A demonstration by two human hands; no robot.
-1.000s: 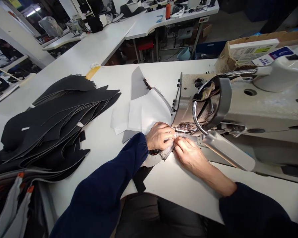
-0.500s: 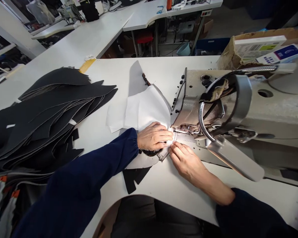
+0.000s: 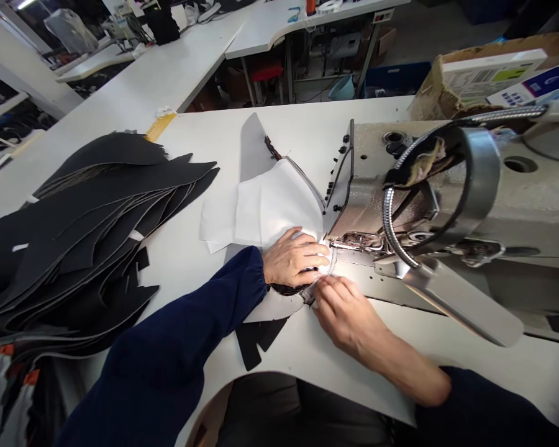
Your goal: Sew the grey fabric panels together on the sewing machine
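My left hand [image 3: 296, 257] lies palm down on a white and grey fabric workpiece [image 3: 279, 202], fingers stretched toward the needle area. Close by, my right hand [image 3: 349, 313] pinches the near edge of the same workpiece, its thumb mostly hidden. A sewing machine [image 3: 447, 180] stands to the right, its presser foot area [image 3: 358, 241] just past my left fingertips and brightly lit. A curved seam runs along the edge between both hands. Black trim shows under my left wrist, and a notched black piece [image 3: 256, 341] sticks out toward me.
At left lies a big stack of dark grey cut pieces [image 3: 93, 211]. A cardboard box [image 3: 431, 87] with small cartons stands behind the machine. The lamp [image 3: 466, 301] juts out over the table's right side. Yellow tape [image 3: 161, 127] marks the far table edge.
The view has shifted slightly. My right hand's fingertips have moved a little toward me and away from the presser foot, along with the fabric edge. My left hand still rests on the workpiece.
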